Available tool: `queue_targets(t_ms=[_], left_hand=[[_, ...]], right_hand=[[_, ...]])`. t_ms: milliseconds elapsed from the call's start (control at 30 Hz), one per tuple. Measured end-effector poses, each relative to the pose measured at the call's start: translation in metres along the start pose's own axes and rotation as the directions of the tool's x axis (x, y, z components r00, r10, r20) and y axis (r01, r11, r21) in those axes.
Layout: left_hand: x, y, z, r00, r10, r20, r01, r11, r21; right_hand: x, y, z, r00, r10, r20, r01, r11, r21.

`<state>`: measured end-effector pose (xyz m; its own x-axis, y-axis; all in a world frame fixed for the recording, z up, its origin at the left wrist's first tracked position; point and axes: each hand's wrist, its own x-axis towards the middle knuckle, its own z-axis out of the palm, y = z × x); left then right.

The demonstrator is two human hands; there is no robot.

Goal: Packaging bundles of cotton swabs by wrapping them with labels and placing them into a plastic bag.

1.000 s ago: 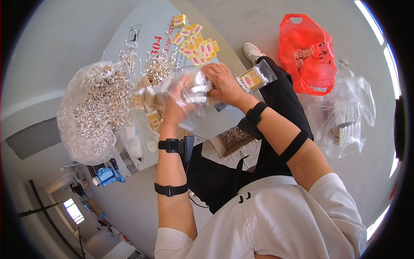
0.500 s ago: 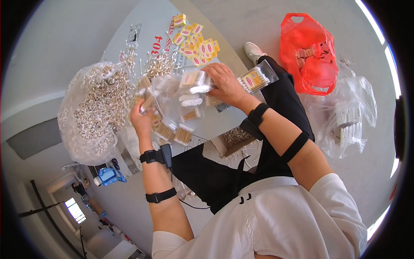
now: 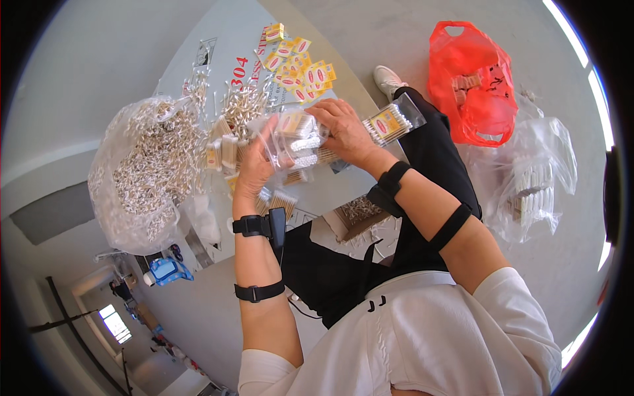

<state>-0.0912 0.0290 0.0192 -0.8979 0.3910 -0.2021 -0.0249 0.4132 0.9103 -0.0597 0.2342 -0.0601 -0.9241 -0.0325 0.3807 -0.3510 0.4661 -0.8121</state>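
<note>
Head view shows both hands over the grey tabletop (image 3: 198,72), left hand (image 3: 254,168) and right hand (image 3: 343,132) with fingers closed on a clear packet of cotton swabs (image 3: 297,140), a big bag of loose swabs (image 3: 142,171) lying left.

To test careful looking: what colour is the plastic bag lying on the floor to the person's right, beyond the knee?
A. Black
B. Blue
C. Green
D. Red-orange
D. The plastic bag on the floor to the person's right is bright red-orange, with cut-out handles at its top.
</note>
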Motion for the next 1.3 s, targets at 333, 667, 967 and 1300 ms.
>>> queue_targets(t_ms=[333, 667, 967, 1300], left_hand=[[0.011, -0.002, 0.009, 0.996, -0.016, -0.087, 0.025, 0.995, 0.098], [-0.036, -0.026, -0.061, 0.95, -0.033, -0.309, 0.111, 0.965, 0.236], [-0.045, -0.018, 0.006, 0.856, -0.164, -0.489, -0.062, 0.908, -0.414], [-0.039, -0.021, -0.033, 0.641, -0.175, -0.748, -0.153, 0.925, -0.348]], right_hand=[[0.0, 0.001, 0.002, 0.999, 0.039, 0.021, -0.039, 0.999, 0.019], [0.002, -0.006, 0.001, 0.999, 0.039, 0.021, -0.039, 0.999, -0.005], [0.005, -0.018, 0.006, 1.0, 0.019, 0.003, -0.019, 0.998, -0.057], [0.066, -0.114, -0.004, 0.97, -0.053, 0.238, 0.117, 0.957, -0.264]])
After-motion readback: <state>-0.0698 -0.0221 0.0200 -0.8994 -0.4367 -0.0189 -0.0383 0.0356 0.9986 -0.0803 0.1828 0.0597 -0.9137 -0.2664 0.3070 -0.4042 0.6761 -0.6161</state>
